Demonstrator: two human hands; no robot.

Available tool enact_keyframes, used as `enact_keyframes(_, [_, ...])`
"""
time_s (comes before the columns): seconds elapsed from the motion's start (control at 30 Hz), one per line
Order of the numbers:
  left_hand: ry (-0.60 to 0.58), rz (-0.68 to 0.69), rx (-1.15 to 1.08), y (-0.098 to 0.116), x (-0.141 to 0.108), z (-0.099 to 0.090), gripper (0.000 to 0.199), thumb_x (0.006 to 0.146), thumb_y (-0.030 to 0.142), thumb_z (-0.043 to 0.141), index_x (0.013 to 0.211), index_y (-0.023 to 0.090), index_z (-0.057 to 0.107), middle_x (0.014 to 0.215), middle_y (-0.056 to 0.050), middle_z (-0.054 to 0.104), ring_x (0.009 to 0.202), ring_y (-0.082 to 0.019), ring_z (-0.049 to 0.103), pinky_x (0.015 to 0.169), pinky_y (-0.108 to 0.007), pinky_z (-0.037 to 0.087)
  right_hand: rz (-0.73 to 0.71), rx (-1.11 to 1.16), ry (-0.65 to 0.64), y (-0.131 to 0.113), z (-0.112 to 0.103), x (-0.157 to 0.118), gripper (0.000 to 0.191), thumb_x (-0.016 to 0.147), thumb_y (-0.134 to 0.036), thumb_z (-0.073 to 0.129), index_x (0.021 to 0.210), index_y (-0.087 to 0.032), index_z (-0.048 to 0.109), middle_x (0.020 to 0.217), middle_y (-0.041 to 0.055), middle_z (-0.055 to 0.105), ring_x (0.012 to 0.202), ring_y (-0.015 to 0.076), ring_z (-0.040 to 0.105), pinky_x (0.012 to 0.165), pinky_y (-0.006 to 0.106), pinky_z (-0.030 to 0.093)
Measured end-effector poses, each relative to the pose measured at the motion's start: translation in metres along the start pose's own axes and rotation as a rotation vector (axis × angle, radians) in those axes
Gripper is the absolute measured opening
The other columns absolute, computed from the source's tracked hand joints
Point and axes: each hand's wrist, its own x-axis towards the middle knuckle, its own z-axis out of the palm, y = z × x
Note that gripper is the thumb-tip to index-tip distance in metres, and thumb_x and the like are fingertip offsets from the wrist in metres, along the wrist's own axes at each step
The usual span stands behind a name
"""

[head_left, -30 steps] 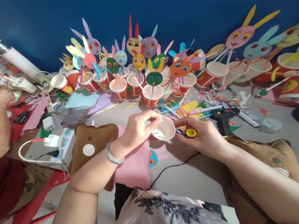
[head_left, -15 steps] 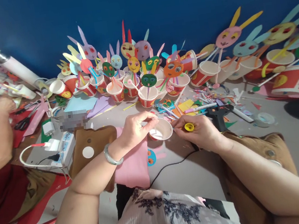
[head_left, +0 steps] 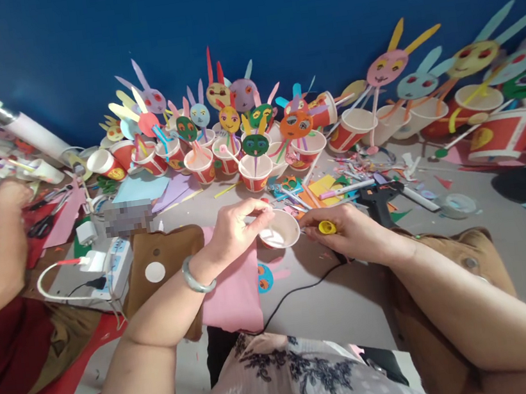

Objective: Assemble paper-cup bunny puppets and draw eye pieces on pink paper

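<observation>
A paper cup [head_left: 284, 225] with a white inside and a red outside is tipped so its mouth faces me. My left hand [head_left: 241, 225] is closed on the cup's far left rim, thumb and fingertips pinching it. At the cup's right side, my right hand [head_left: 345, 230] is wrapped around a yellow-handled tool [head_left: 327, 227]. Only the round handle end and a bit of thin metal shaft show; the shaft's tip meets the cup wall, and whether it goes through I cannot tell. Just below lies a blue paper rabbit face [head_left: 264, 277] with pink ears.
Several red-and-white cups with paper rabbits, such as a green-faced rabbit [head_left: 256, 144], line the back. Paper scraps and pens lie before them, with a black glue gun [head_left: 379, 198] at right. A power strip [head_left: 117, 264] and a co-worker's arm [head_left: 5, 247] are on the left.
The whole view has shifted slightly, so things on the table sit a little further left. Both hands keep their grips on the cup and the tool, with hardly any movement between them.
</observation>
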Motion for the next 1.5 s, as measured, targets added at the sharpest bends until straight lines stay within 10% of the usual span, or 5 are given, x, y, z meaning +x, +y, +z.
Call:
enact_keyframes(0.67, [-0.01, 0.009, 0.011, 0.001, 0.002, 0.001, 0.021, 0.094, 0.037, 0.063, 0.084, 0.019, 0.068, 0.084, -0.004, 0.074, 0.08, -0.015, 0.068, 0.092, -0.035, 0.055, -0.087, -0.115, 0.019, 0.005, -0.001, 0.003, 0.015, 0.079, -0.032, 0.065, 0.087, -0.023, 0.073, 0.081, 0.0019, 0.076, 0.072, 0.0188, 0.07, 0.067, 0.028, 0.053])
enact_keyframes(0.9, [-0.02, -0.064, -0.063, 0.002, 0.002, 0.003, 0.02, 0.091, 0.037, 0.067, 0.086, 0.019, 0.069, 0.089, -0.004, 0.075, 0.084, -0.015, 0.069, 0.09, -0.033, 0.055, -0.143, -0.046, 0.173, 0.007, 0.006, 0.003, 0.043, 0.072, -0.041, 0.079, 0.11, -0.021, 0.072, 0.106, 0.0079, 0.077, 0.097, 0.0264, 0.073, 0.086, 0.035, 0.056])
enact_keyframes(1.5, [0.001, -0.117, -0.104, 0.004, 0.004, 0.004, 0.025, 0.089, 0.039, 0.069, 0.074, 0.019, 0.067, 0.076, -0.002, 0.072, 0.077, -0.015, 0.066, 0.084, -0.033, 0.054, -0.307, 0.005, 0.16, 0.004, 0.019, 0.003, 0.022, 0.089, -0.04, 0.067, 0.102, -0.023, 0.074, 0.107, 0.0105, 0.076, 0.101, 0.0258, 0.073, 0.087, 0.036, 0.058])
